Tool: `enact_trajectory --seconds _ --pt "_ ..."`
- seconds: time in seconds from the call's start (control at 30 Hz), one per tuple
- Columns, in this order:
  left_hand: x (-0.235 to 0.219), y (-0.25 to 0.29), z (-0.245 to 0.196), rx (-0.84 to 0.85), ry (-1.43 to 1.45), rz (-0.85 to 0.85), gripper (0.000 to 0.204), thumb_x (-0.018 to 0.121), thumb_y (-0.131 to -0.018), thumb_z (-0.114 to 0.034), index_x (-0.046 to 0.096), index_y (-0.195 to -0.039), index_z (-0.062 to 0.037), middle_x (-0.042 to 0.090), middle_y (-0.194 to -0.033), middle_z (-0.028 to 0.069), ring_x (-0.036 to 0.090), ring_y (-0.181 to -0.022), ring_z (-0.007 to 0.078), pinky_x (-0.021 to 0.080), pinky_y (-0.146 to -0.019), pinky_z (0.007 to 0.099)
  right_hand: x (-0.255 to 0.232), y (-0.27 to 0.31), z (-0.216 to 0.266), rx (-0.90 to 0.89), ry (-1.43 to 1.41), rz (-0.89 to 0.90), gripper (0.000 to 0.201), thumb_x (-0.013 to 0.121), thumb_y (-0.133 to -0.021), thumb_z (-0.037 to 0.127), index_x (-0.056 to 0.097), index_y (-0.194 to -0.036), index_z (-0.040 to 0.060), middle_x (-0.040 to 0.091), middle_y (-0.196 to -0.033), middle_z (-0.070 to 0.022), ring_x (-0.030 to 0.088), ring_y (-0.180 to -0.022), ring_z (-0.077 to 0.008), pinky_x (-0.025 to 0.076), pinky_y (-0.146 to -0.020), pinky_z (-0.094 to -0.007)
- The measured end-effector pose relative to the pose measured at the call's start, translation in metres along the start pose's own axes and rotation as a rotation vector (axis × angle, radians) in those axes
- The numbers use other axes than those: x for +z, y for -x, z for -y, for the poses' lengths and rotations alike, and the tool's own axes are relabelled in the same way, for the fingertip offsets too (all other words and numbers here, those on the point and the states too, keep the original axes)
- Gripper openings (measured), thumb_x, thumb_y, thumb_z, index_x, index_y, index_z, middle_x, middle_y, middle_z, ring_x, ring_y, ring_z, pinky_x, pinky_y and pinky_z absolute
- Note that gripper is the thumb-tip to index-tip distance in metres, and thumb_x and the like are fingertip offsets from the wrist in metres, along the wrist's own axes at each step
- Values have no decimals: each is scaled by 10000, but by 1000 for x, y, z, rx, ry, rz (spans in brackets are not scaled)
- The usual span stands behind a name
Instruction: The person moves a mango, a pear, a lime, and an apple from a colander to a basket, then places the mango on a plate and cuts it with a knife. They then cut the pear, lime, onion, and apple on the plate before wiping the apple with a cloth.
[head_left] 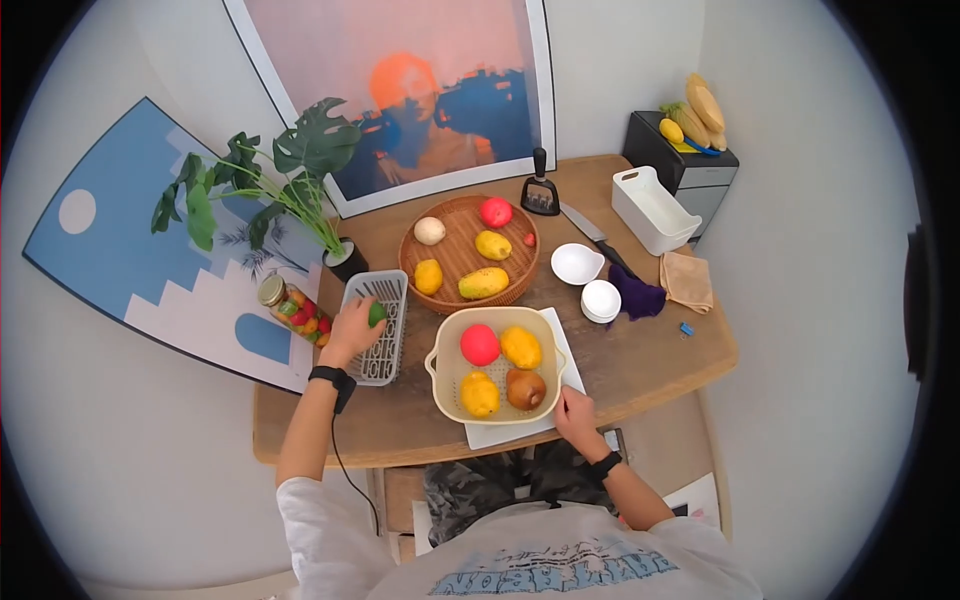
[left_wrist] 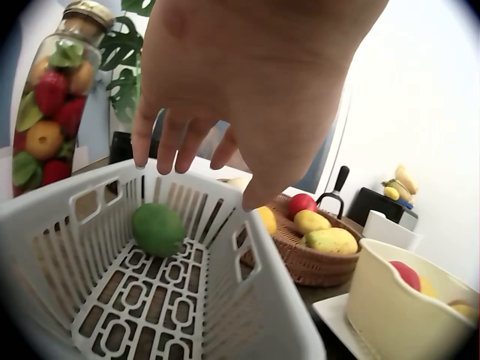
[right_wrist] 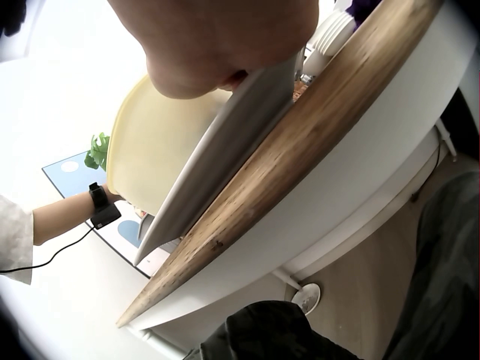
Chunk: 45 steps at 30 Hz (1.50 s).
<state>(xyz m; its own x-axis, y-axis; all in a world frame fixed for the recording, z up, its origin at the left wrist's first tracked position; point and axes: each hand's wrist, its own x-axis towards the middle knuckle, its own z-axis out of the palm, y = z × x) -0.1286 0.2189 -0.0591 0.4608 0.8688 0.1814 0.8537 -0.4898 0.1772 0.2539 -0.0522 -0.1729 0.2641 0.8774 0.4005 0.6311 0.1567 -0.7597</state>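
My left hand (head_left: 352, 330) reaches over the grey slotted plastic basket (head_left: 401, 340), its fingers extended downward and apart. A round green fruit (left_wrist: 157, 229) lies at the basket's far end, below the fingers with a gap between. My right hand (head_left: 576, 418) grips the near right edge of a white cutting board (head_left: 497, 436), beside the cream colander (head_left: 436, 378). The colander stands on the board and holds a pinkish-red ball-shaped fruit (head_left: 480, 345), two yellow fruits (head_left: 521, 347) and a brown round one (head_left: 526, 390).
Behind, a round wicker tray (head_left: 410, 262) carries several fruits. Left stand a fruit-filled jar (head_left: 296, 310) and a potted plant (head_left: 345, 260). To the right are white bowls (head_left: 577, 263), a knife (head_left: 590, 230), a purple cloth (head_left: 638, 293), a tan cloth (head_left: 686, 281) and a white bin (head_left: 652, 210).
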Motion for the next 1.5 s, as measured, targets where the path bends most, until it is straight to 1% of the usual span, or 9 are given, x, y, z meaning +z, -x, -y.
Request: enact_trajectory --seconds 0.07,0.27,0.5,0.63,0.8,1.03,1.2,1.33,1.5 --pt "15 -2 15 -82 -22 64 610 760 -790 -318 553 -1321 -98 603 -1169 198 578 -1127 411 503 -932 506 0 0 0 -2 0 4 177 578 -923 93 537 -772 10 566 -707 -226 591 -673 -435 463 -577 -475" --pt "47 -11 37 -39 -298 158 719 827 -716 -270 533 -1356 -125 580 -1240 141 496 -1258 359 423 -1026 518 -2 -1 5 4 30 10 165 587 -911 97 547 -771 19 574 -715 -224 596 -679 -434 471 -580 -481" --pt "67 -32 43 -22 -404 209 689 863 -656 -260 574 -1265 -119 592 -1172 146 536 -1190 343 422 -997 480 0 0 3 11 52 20 152 590 -896 88 555 -764 20 575 -708 -219 598 -672 -430 477 -575 -478" --pt "59 -30 34 1 -377 143 629 852 -660 -307 587 -1199 -121 600 -1159 131 542 -1171 333 434 -972 468 -2 -2 7 6 52 16 133 590 -885 77 556 -771 20 574 -709 -212 598 -671 -423 479 -573 -471" --pt "7 -17 -12 74 -244 17 631 796 -735 -317 575 -1273 -75 616 -1097 156 559 -1105 348 438 -940 481 0 0 4 -22 58 11 128 586 -880 75 543 -770 25 567 -712 -200 596 -677 -422 476 -577 -483" --pt "-51 5 -131 320 70 -172 641 812 -742 -225 573 -1311 -52 614 -1182 175 583 -1092 373 477 -916 452 2 0 2 -47 57 -19 152 597 -885 94 536 -765 25 565 -714 -198 598 -685 -421 474 -582 -486" --pt "-31 13 -190 436 169 -122 660 835 -735 -250 570 -1305 -48 595 -1237 187 569 -1124 371 470 -929 459 0 1 4 -42 53 -13 168 597 -902 115 541 -770 28 570 -722 -198 599 -688 -419 477 -591 -491" --pt "-9 28 -206 396 158 9 640 842 -750 -316 590 -1272 -44 526 -1359 195 497 -1234 372 435 -980 490 -2 0 5 -31 21 -19 178 594 -911 130 542 -774 29 577 -730 -199 598 -692 -422 478 -597 -493" --pt "-4 56 -211 281 239 -233 415 776 -831 -188 626 -1177 -15 601 -1207 193 564 -1128 372 471 -915 452 -3 -1 4 -27 3 -15 204 582 -935 141 537 -775 24 577 -739 -211 592 -697 -431 468 -591 -489"
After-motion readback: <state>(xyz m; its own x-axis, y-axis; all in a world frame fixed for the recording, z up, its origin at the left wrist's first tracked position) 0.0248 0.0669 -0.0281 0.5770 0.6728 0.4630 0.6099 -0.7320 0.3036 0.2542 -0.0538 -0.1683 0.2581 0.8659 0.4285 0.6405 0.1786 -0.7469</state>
